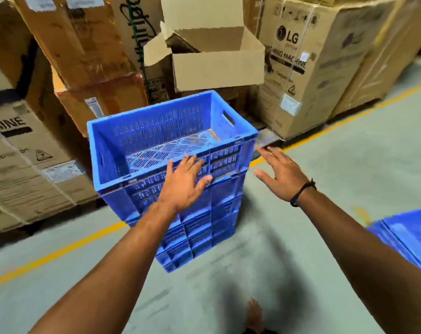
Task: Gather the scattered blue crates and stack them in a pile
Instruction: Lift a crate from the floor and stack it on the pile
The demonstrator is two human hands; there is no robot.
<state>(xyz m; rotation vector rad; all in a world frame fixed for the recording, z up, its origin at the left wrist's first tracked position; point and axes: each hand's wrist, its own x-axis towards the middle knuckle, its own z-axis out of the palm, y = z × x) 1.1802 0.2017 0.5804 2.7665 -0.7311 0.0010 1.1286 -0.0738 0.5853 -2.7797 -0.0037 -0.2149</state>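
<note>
Blue crate stack (180,201) upright – top crate's long axis left-right, left hand (184,179) flat against it

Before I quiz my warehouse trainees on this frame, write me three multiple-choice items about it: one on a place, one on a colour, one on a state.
1. Where does the other blue crate lie, apart from the stack?
A. at the right edge of the view
B. inside the open cardboard box
C. on top of the stack

2. What colour is the line painted on the floor?
A. white
B. yellow
C. red

3. How is the left hand placed?
A. gripping a box flap
B. closed in a fist
C. open, flat against the top crate's near wall

Answers:
1 A: the other blue crate sits low at the right edge, away from the stack.
2 B: the line runs yellow across the grey floor.
3 C: the left hand lies with fingers spread on the top crate; the right hand hovers open beside it.
</note>
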